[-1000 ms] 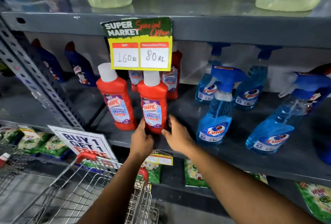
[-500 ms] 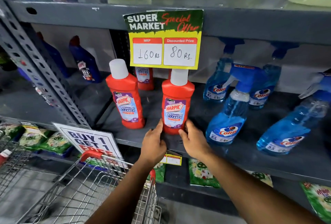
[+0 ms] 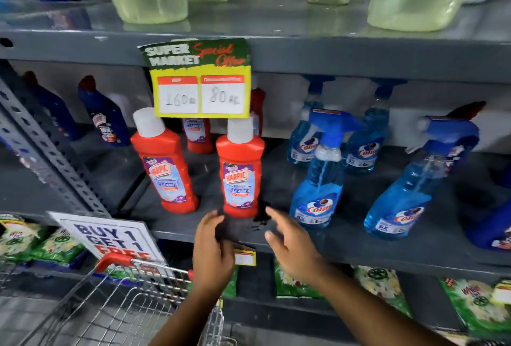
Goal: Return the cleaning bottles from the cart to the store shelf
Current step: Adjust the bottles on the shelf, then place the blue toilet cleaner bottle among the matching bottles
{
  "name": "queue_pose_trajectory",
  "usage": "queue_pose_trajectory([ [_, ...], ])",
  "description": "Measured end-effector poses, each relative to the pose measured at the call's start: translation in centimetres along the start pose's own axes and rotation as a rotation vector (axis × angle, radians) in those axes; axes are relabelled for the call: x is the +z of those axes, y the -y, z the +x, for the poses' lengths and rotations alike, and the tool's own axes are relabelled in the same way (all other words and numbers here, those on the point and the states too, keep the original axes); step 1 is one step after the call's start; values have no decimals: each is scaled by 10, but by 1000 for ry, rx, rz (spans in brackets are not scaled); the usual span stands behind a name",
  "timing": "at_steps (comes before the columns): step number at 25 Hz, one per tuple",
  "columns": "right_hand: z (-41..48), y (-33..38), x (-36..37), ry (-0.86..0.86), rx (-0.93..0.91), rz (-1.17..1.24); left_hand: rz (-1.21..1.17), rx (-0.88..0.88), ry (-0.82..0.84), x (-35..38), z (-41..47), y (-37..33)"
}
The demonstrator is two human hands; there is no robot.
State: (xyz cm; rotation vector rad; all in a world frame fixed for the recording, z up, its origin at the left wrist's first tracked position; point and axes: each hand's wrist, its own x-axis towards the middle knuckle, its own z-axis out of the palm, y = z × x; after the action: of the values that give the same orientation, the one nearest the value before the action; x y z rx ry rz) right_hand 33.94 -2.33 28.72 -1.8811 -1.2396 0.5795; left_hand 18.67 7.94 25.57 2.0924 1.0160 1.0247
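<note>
Now both hands' grip, left hand [image 3: 211, 249] and right hand [image 3: 293, 249], open, empty, off the red bottle [image 3: 241, 171].

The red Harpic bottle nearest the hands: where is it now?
Head view, centre: the red Harpic bottle stands upright on the middle shelf, under the price sign, left of a Colin spray bottle.

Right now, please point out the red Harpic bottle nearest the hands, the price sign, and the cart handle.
Red Harpic bottle [image 3: 240, 179], head view, front label.
Price sign [image 3: 200, 80], head view, centre.
Cart handle [image 3: 114, 260], head view, red grip.
</note>
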Motion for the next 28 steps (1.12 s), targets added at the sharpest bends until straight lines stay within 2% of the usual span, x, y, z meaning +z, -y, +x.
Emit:
queue_pose_trajectory([
  [1,-18,-6,-16,15,1,30,18,35,-28,8,-15,-6],
  [3,-57,-25,-59,-31,37,61,-10,155,40,35,-43,-29],
  [6,-106,-73,-127,-341,154,33,-163,279,255,87,-67,-94],
  [9,-146,-119,-188,-679,255,1,-270,263,553,136,-77,-171],
  [11,-158,-137,-224,-846,261,1,-269,244,770,174,-81,-217],
  [13,-157,-155,-258,-930,233,20,-239,224,835,216,-83,-261],
  [15,-148,-178,-284,-879,230,-61,-225,100,830,248,-79,-299],
  [17,-140,-194,-302,-717,251,-77,-235,2,815,273,-69,-316],
  [22,-140,-200,-306,-509,222,-48,-375,-69,755,304,-68,-300],
  [25,-136,-202,-302,-439,195,-34,-402,-147,626,299,-72,-294],
  [28,-138,-197,-295,-416,185,-39,-361,-121,611,296,-75,-288],
])
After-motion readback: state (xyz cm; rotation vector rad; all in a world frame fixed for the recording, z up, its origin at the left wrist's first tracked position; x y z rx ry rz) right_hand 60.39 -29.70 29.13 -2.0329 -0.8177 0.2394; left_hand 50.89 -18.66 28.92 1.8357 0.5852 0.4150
